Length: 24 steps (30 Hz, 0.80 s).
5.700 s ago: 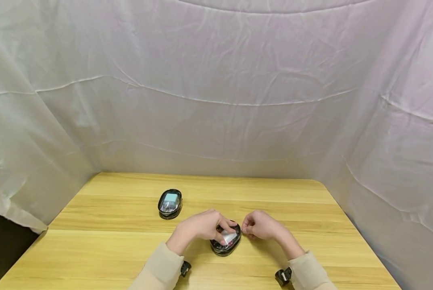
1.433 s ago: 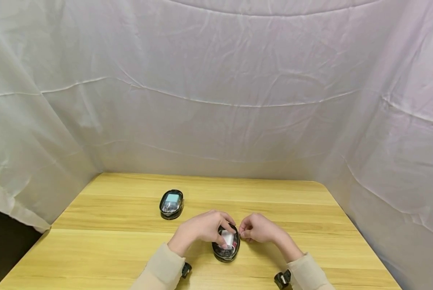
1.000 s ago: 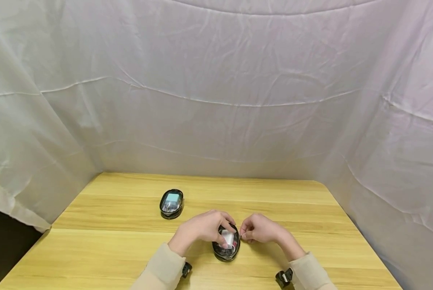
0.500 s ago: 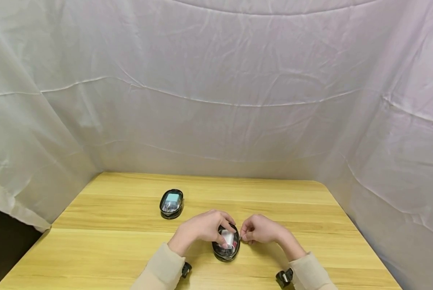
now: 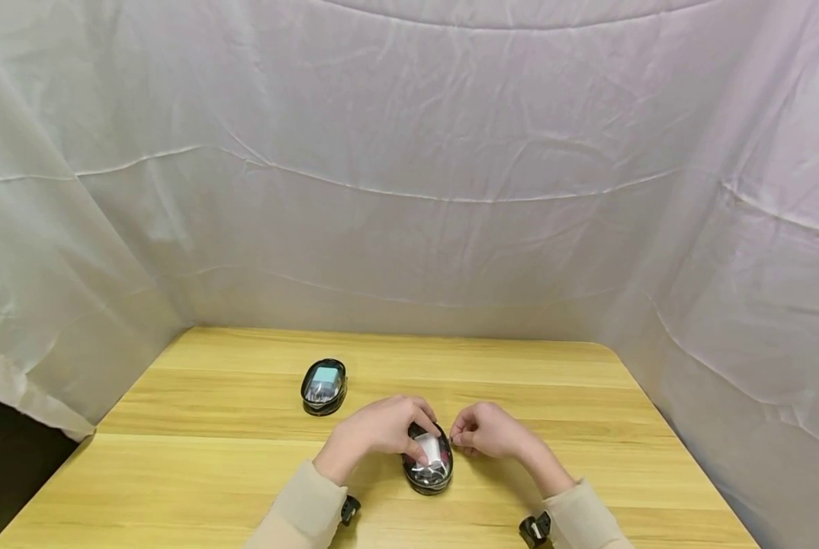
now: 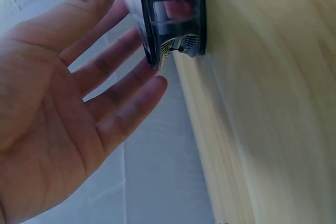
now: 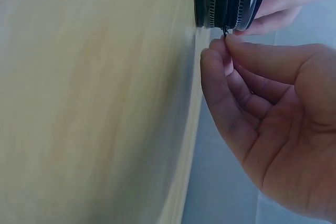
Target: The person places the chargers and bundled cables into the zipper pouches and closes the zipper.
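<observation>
- Now my right hand (image 7: 273, 129) pinches the zipper pull (image 7: 226, 33) at the near side of the oval zip case (image 5: 428, 460).
- Left hand (image 5: 375, 433) rests flat-fingered on the clear lid, steadying it.
- Zipping looks underway; next, I judge, calls for dragging the pull around the rim.

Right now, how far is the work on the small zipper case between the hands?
Done: nothing plainly finished; a second case lies apart, untouched. In hand: the left hand steadies the near case with straight fingers on its clear top, and the right hand pinches the zipper pull at its side. Left: the zipper's travel round the rim; how much of it is closed cannot be told.
</observation>
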Each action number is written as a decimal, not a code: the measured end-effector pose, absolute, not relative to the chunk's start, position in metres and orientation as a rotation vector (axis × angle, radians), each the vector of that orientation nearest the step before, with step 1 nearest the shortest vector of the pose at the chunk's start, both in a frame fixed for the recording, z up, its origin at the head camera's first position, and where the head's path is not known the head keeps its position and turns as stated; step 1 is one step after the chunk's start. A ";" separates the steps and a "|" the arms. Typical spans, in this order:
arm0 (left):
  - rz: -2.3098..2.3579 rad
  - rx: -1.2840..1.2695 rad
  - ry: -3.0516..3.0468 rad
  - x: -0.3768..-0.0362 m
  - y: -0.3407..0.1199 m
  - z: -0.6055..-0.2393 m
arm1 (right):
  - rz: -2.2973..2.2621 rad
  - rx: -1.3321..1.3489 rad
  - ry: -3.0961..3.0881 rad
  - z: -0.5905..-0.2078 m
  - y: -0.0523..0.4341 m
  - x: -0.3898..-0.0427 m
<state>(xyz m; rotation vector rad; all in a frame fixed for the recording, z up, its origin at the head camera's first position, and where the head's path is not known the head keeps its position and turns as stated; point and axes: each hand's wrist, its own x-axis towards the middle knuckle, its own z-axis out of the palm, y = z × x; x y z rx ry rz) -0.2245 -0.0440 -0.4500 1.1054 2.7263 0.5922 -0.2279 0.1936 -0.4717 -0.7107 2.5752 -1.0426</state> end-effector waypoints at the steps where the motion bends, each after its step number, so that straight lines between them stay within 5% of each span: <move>1: 0.587 1.111 2.728 -0.224 -0.044 -0.450 | -1.045 -0.712 2.577 -0.472 0.193 -0.228; 24: 0.575 1.133 2.695 -0.225 -0.040 -0.456 | -1.013 -0.747 2.543 -0.473 0.194 -0.229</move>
